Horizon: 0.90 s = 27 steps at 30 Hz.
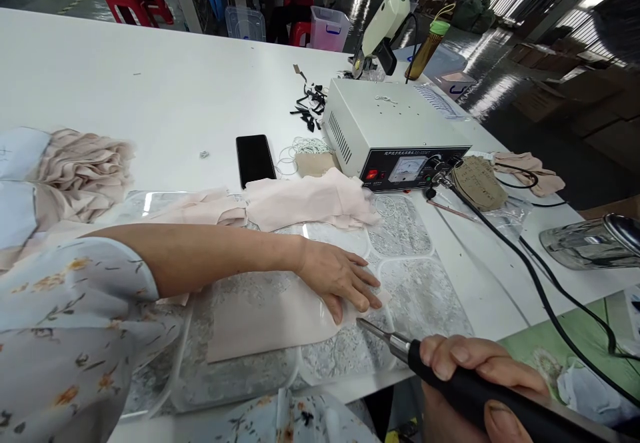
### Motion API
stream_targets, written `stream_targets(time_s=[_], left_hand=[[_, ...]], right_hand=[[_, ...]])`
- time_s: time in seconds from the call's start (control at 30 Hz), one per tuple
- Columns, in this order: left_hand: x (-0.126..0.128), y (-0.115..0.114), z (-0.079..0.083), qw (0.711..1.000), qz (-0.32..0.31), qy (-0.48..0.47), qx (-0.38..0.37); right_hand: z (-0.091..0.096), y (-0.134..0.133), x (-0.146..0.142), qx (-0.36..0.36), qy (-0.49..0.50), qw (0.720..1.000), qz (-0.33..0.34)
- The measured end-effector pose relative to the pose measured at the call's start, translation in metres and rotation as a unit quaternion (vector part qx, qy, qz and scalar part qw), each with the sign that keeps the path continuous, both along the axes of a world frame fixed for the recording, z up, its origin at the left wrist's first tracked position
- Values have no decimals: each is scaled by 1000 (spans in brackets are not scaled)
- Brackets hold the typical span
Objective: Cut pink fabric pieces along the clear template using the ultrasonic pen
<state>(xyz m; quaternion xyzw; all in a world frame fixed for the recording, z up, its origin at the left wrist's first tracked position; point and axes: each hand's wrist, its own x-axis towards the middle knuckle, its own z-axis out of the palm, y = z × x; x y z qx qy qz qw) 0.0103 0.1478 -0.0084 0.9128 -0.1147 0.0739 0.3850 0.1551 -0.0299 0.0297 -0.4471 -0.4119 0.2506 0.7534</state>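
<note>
Pressing a flat, pale-pink strip of thin fabric (265,326) onto a grey marble-patterned mat (345,361) with the left hand (340,280), splayed and unclenched near the strip's right end. Grasping a pen-like tool with a black handle and silver metal tip (465,393) firmly in the right hand (477,360), and aiming it at the strip's near edge, can't tell if actually touching. Also seeing bunched pale-pink cloth (310,200) just beyond the strip, a black phone (255,158) farther beyond, plus a cream metal box with a black front panel (395,123) beyond the strip toward the right.
</note>
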Motion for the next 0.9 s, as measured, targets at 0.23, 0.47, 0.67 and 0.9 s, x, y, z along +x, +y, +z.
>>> stream_targets(time_s=[0.23,0.47,0.67,0.9], left_hand=[[1,-1,4,999,-8,40,31],[0,0,-3,999,-13,-26,33],[1,0,0,999,17,21,-21],[1,-1,5,998,8,32,-46]], right_hand=[[2,3,-1,17,-2,1000,16],[2,1,-10,6,1,1000,23],[-2,2,-6,10,-3,999,43],[1,3,-5,8,1,999,52]])
